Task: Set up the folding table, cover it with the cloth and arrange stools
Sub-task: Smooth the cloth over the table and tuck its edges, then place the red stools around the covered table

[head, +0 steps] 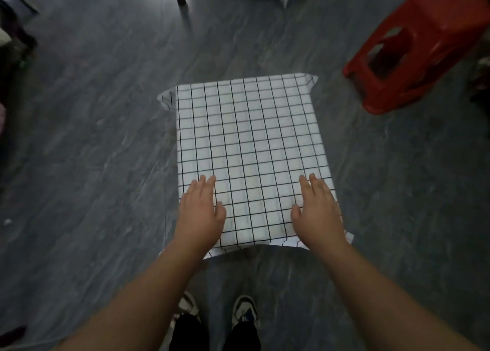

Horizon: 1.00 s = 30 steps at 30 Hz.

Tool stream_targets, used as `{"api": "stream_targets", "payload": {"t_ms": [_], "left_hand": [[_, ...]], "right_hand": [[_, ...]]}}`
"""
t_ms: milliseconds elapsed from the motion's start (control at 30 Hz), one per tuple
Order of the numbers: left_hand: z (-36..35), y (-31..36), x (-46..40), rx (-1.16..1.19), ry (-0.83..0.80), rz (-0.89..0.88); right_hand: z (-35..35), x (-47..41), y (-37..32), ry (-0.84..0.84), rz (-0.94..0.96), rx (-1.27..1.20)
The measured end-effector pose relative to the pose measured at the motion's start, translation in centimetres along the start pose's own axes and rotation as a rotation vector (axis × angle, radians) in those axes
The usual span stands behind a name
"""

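Smoothing the cloth (pixel 249 149) over the folding table, I had my left hand (pixel 201 213) and right hand (pixel 318 210) flat on its near edge, fingers straight, gripping nothing. Next job, I judged: fetching the red stool (pixel 424 46) beyond the far right corner.

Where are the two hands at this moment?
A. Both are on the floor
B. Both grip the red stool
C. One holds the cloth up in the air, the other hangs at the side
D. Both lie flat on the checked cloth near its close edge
D: the left hand and the right hand lie with straight fingers on the checked cloth, while the red stool stands apart, untouched.
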<state>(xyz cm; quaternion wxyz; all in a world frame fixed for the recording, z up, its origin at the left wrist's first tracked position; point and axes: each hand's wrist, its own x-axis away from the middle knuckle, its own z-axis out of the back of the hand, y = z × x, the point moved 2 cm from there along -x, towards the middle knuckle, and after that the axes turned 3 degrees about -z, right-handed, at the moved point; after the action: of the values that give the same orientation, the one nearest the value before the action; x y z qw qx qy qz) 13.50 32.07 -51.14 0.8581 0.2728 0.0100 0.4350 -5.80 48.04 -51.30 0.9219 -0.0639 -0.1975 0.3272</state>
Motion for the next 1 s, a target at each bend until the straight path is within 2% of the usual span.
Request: {"api": "stream_targets", "payload": {"t_ms": [333, 500, 600, 733, 1000], "left_hand": [[22.1, 5.6, 9.8, -0.163, 0.067, -0.085], [30.6, 8.4, 16.7, -0.141, 0.205, -0.122], [33.5, 9.7, 20.5, -0.112, 0.272, -0.143], [35.0, 11.2, 23.7, -0.109, 0.282, -0.167], [36.8, 14.4, 26.8, -0.18, 0.279, -0.324]], "right_hand": [[20.4, 13.5, -8.2, 0.111, 0.125, -0.145], [27.8, 21.7, -10.9, 0.223, 0.214, -0.161], [29.9, 26.1, -11.5, 0.24, 0.275, -0.154], [30.6, 30.3, -11.4, 0.226, 0.346, -0.148], [32.4, 34.0, -9.3, 0.31, 0.237, -0.205]]}}
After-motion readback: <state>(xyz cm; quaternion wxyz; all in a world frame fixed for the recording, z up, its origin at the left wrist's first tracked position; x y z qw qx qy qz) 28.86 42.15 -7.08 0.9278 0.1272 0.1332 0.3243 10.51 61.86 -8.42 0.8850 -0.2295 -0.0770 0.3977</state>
